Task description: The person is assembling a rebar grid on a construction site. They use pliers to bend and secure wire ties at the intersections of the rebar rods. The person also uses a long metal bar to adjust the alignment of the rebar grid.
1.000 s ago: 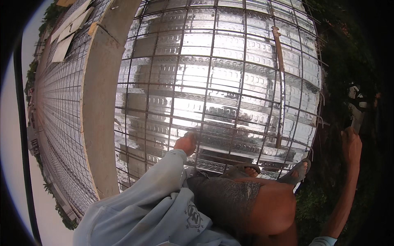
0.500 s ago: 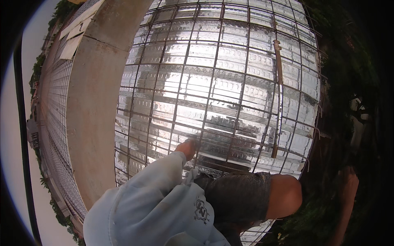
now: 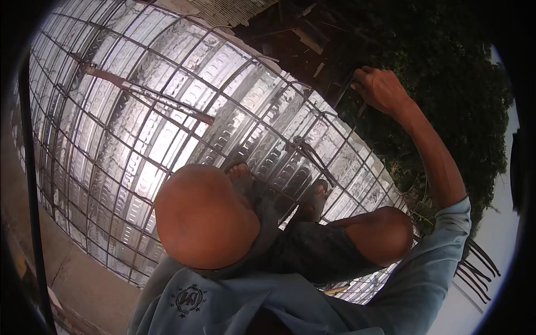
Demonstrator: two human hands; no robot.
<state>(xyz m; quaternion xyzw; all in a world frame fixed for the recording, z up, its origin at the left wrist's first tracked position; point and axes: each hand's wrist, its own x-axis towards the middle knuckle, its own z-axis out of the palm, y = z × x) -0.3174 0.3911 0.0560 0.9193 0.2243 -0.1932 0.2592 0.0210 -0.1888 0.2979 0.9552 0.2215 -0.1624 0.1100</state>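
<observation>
My right hand (image 3: 381, 92) is raised beyond the deck's edge, with its arm stretched out to the right. Its fingers are curled together; what they hold, if anything, is too small to make out. My left hand is out of view. Below the right hand, a steel rebar mesh (image 3: 254, 115) covers shiny ribbed metal decking (image 3: 187, 148). A dark pincer-like tool (image 3: 314, 159) with two long handles lies on the mesh, near my feet. I am crouched, with both knees bent over the deck.
A metal pipe (image 3: 162, 99) with rusty ends lies across the mesh at left. Bent rebar ends (image 3: 293, 84) stick out along the deck's edge. Past it are a drop with debris (image 3: 312, 42) and dark trees (image 3: 435, 95). Several bars (image 3: 477, 268) project at lower right.
My view has swung to the right. The left hand, which was down at the mesh, has gone out of view. My right arm, blurred before, is now raised past the deck's edge.
</observation>
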